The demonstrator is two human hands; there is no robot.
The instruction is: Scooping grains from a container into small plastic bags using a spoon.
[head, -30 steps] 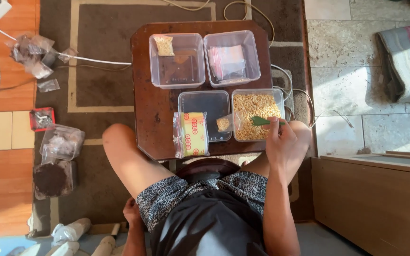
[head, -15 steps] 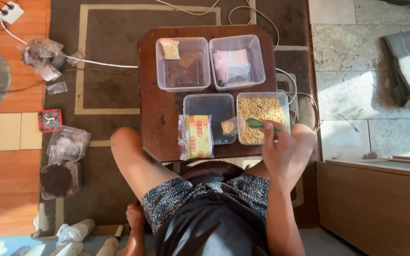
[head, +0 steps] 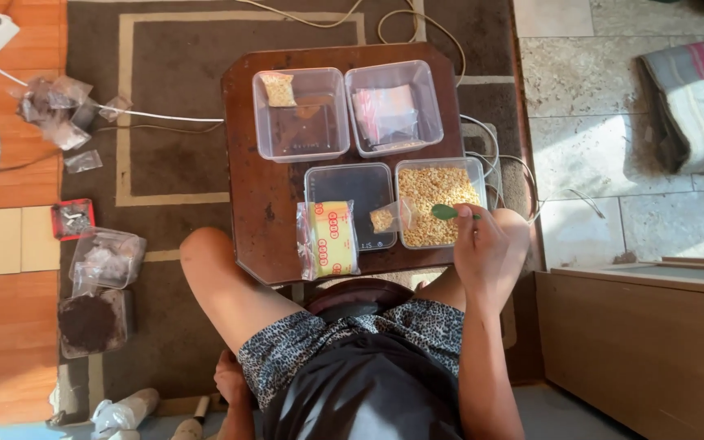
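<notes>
My right hand [head: 482, 248] grips a green spoon [head: 445, 212] and holds it over the near edge of a clear tub of pale yellow grains [head: 437, 189]. A small clear bag [head: 385, 218] with a few grains in it leans at that tub's left edge, just left of the spoon. My left hand [head: 228, 380] is down low beside my thigh, away from the table, and its fingers are hard to make out.
The small brown table [head: 261, 204] also bears a dark lidded tub [head: 349, 195], a yellow packet in clear wrap [head: 329, 238], and two clear tubs at the back [head: 298, 114] [head: 391, 106]. Bags and containers [head: 106, 259] lie on the rug at left. A wooden cabinet [head: 645, 342] stands at right.
The spoon shifted slightly left toward the small bag, then back a little over the grains. My left hand stayed low.
</notes>
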